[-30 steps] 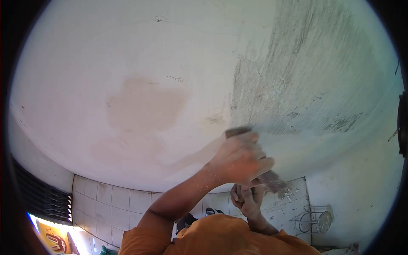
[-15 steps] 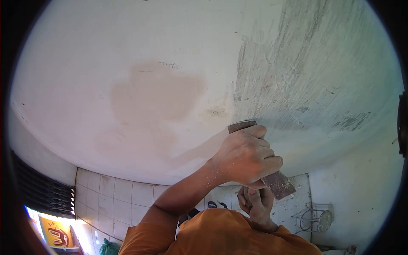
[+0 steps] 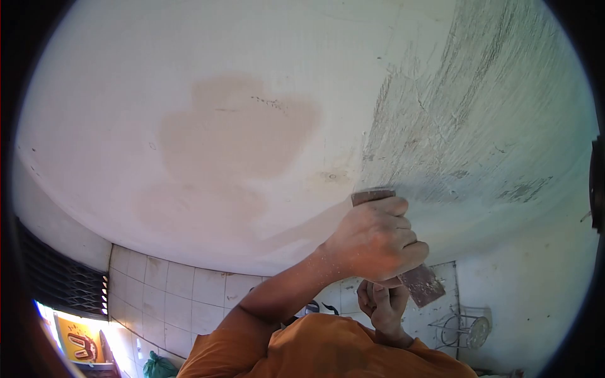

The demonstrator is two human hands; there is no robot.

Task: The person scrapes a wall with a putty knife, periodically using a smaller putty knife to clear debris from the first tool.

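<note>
My left hand [image 3: 378,242] is wrapped round a flat, brown, rusty-looking scraper [image 3: 423,285]. The upper edge of this plate meets the pale wall [image 3: 302,38], at the lower left border of a rough, grey, scratched patch [image 3: 435,120]. Its wider lower end sticks out below my fist, specked with white dust. Lower down, close to my body, my right hand [image 3: 383,305] is closed with thumb and fingers pressed together; whatever may be in it is hidden.
A beige damp-looking stain [image 3: 239,132] marks the wall on the left. White floor tiles [image 3: 183,283] lie below, with crumbs near a round-topped metal stool [image 3: 476,331] at the right. A dark folding grille [image 3: 60,271] and a green bag [image 3: 159,365] are at lower left.
The view has shifted slightly, so the wall marks sit further right. My left hand and the scraper appear a little lower and further right; both grips look the same.
</note>
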